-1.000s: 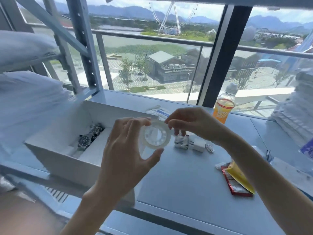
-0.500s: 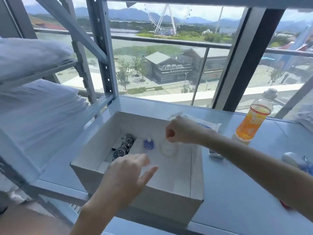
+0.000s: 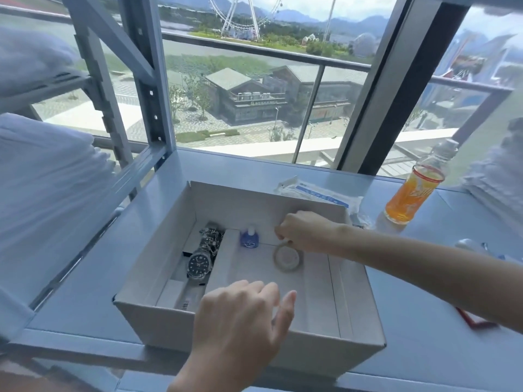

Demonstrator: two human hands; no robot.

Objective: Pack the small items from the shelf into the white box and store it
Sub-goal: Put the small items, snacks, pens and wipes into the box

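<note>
Currently the fingers [image 3: 283, 236] of the right hand [image 3: 305, 232] are pinching the rim of the tape roll [image 3: 287, 257], which is lying inside the white box [image 3: 158, 326] near its far wall. The left hand [image 3: 240, 321] is hovering over the box's near wall, fingers loosely spread, holding nothing.

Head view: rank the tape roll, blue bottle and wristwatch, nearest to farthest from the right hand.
1. Tape roll: at the right hand, on the white box floor.
2. Blue bottle: left of the hand, by the back wall.
3. Wristwatch: farthest left, in the side compartment.
</note>
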